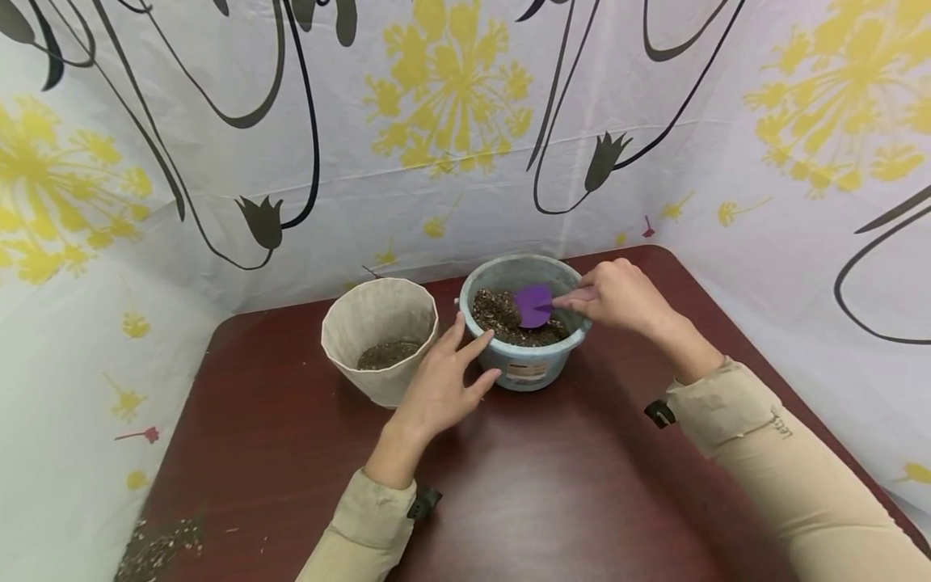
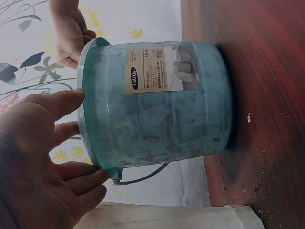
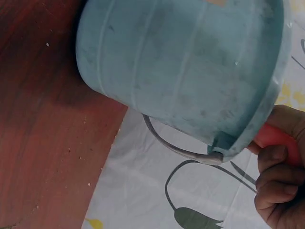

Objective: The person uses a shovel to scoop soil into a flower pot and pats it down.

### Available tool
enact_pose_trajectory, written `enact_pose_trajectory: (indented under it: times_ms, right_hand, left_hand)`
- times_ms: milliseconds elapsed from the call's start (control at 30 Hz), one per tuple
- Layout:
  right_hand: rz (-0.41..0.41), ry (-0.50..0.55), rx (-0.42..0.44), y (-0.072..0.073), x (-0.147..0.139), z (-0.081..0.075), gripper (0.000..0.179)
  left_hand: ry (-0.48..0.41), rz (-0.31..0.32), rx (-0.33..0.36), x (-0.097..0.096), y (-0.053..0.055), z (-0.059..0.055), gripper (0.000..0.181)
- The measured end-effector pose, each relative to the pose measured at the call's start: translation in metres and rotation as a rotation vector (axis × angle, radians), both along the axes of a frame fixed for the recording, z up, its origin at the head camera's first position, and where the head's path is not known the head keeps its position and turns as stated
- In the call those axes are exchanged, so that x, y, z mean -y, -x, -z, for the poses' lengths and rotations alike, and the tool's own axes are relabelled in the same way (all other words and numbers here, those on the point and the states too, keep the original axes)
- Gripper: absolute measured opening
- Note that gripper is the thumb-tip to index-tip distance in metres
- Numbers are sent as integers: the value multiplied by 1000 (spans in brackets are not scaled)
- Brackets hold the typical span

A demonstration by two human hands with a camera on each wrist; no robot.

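A blue plastic bucket [image 1: 525, 356] stands on the table, holding dark potting soil [image 1: 496, 311]. My right hand [image 1: 624, 297] grips the pinkish handle of a small trowel, and the purple trowel blade [image 1: 534, 305] lies against the soil inside the bucket. In the right wrist view the curled fingers [image 3: 279, 174] wrap the red handle just past the rim. My left hand [image 1: 445, 380] is spread at the bucket's near left side. Its fingertips rest at the rim in the left wrist view, thumb and fingers extended. Left of the bucket is a whitish faceted pot [image 1: 378, 323] with a little soil at its bottom.
The dark red table [image 1: 276, 453] meets a patterned cloth backdrop [image 1: 465, 202] behind and at both sides. Spilled soil [image 1: 162, 546] lies at the table's near left edge. The bucket's grey handle [image 3: 178, 150] hangs down outside its wall.
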State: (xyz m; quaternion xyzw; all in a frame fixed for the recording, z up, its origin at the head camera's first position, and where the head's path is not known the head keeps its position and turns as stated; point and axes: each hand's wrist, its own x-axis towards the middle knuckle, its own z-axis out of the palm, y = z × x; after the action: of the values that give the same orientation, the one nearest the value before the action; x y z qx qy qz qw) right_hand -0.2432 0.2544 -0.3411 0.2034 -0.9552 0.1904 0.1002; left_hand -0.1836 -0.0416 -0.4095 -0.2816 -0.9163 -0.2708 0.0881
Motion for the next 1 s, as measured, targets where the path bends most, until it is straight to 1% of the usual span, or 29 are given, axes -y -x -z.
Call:
enact_pose_trajectory:
  times_ms: [100, 267, 367, 467, 567, 633, 733, 833, 900, 1000]
  right_hand:
    - [-98, 0, -62, 2, 0, 6, 10]
    - [-228, -13, -120, 4, 3, 12, 15]
    - [-257, -11, -133, 5, 2, 11, 16]
    - [-277, 23, -95, 6, -2, 11, 12]
    - [-267, 67, -30, 7, -4, 12, 12]
    - [-241, 94, 26, 8, -4, 14, 13]
    - [-179, 124, 110, 10, -3, 16, 11]
    - [-85, 167, 199, 11, -4, 17, 10]
    - [-39, 199, 250, 11, -6, 16, 10]
    - [-3, 242, 295, 10, -9, 16, 11]
  left_hand:
    - [-6, 6, -5, 0, 0, -1, 59]
    - [-6, 10, 4, 1, 0, -3, 59]
    - [-6, 9, 13, 0, 0, -3, 60]
    - [-12, 13, 20, 0, 0, -3, 60]
    - [-17, 17, 27, 0, 0, -2, 60]
    - [-21, 14, 31, -1, 0, -1, 60]
    - [-23, 8, 40, -1, 0, -1, 59]
    - [-24, 6, 42, -1, 0, -1, 59]
    - [-22, 6, 38, -1, 0, -1, 59]
    - [-19, 5, 31, 0, 0, -1, 59]
